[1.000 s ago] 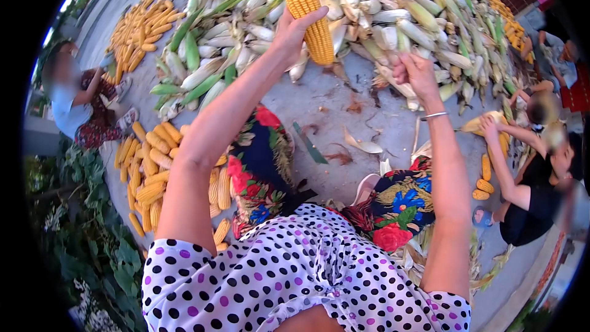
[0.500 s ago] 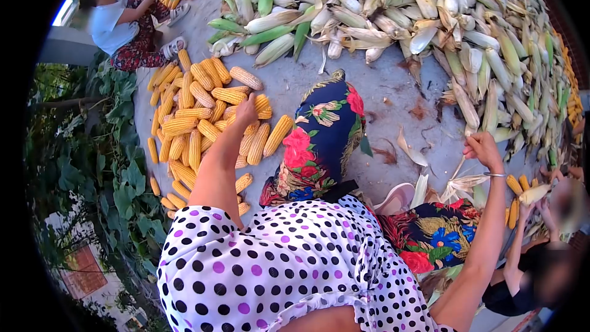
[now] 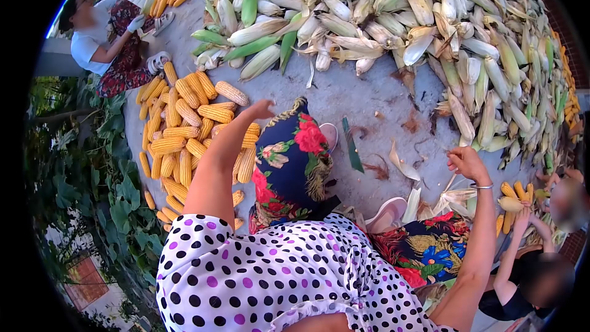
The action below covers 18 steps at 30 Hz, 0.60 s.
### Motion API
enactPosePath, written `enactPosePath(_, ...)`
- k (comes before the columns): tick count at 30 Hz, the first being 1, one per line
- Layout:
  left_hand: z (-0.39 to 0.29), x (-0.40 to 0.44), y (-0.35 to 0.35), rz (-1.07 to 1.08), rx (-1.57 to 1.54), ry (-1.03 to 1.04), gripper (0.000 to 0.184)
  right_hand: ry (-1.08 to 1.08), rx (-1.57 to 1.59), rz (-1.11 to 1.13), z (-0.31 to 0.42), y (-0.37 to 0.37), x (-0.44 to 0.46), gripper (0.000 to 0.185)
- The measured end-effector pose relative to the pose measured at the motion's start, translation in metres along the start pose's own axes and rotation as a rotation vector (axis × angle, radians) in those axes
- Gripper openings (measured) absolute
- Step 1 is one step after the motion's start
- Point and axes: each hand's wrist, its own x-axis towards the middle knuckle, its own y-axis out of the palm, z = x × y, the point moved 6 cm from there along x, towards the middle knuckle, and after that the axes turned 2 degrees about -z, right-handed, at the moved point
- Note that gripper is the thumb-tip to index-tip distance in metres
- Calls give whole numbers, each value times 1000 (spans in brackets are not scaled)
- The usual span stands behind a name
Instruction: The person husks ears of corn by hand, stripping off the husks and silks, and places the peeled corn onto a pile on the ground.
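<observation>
My left hand (image 3: 261, 109) is over the ground between the heap of husked corn cobs (image 3: 184, 120) and my left knee in flowered trousers (image 3: 286, 154). Its fingers are partly spread and nothing shows in them. On the other side, my right hand (image 3: 465, 165) hovers with curled fingers, a bracelet on its wrist. Whatever those fingers may hold cannot be made out. Just below it lies a peeled-back pale corn husk (image 3: 458, 198). Nearest beyond this hand is an unhusked ear of corn (image 3: 460, 117) at the edge of the big heap.
A large heap of unhusked corn (image 3: 393, 18) spreads across the back and right. Loose husk scraps (image 3: 402, 163) and silk lie on the concrete. One person (image 3: 92, 43) sits at upper left by more cobs; another person (image 3: 528, 283) holds a cob at lower right. Leafy plants (image 3: 117, 178) border the left.
My left hand has moved off the cobs to the right, toward my knee. My right hand has shifted slightly left and down. The person at upper left has spread their arms apart.
</observation>
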Motion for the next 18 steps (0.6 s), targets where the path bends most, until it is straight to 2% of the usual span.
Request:
enactPosePath(2,-60,28,-28,-215,44,234,67,-31,-20,-2,2,-2,3,21)
enactPosePath(7,-144,92,-48,-236,64,295,73,-44,39,-33,0,-3,1,22)
enactPosePath(8,-154,104,-49,-176,134,259,78,-40,48,-35,-1,-4,0,22)
enactPosePath(11,-164,122,-50,-99,147,227,80,46,94,-16,-8,-2,-8,23)
enactPosePath(17,-142,181,-31,-155,190,203,83,102,105,-42,-57,4,-10,21)
enactPosePath(18,-143,181,-32,-158,169,157,78,112,100,-30,-57,5,-13,22)
